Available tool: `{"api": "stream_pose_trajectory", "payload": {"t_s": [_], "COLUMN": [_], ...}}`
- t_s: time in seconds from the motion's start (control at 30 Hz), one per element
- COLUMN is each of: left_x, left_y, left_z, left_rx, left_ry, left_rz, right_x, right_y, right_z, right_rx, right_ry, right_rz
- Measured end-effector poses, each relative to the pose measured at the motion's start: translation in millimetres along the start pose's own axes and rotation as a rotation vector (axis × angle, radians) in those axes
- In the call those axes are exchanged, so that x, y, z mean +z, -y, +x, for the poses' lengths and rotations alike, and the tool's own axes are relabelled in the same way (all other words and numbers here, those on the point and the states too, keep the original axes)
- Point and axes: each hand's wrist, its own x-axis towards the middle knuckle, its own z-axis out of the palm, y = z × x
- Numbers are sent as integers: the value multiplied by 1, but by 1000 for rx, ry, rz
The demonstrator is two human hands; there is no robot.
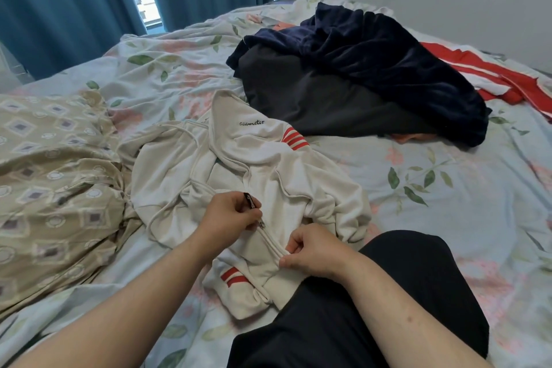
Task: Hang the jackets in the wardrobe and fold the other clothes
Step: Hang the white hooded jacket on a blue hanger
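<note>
A white hoodie (239,176) lies crumpled on the bed (448,188). The left hand (230,212) pinches its black zip pull (250,199). The right hand (313,251) pinches the hem below.

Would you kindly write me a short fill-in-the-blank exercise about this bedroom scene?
1. The left hand pinches the ____ pull of the white jacket, and the right hand pinches its fabric lower down.
2. The jacket's stripes are ____.
3. The curtains at the window are ____.
Missing words: zipper; red; blue.

head camera looks down, near bed (448,203)
</note>
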Motion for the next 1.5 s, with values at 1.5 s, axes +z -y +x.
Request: {"api": "stream_pose_trajectory", "payload": {"t_s": [1.5], "left_x": [-16], "left_y": [2], "left_z": [34], "left_rx": [-54], "left_ry": [72], "left_rz": [-61], "right_x": [-14], "right_y": [7], "right_z": [-1], "right_rx": [-26], "right_ry": [106], "right_rz": [191]}}
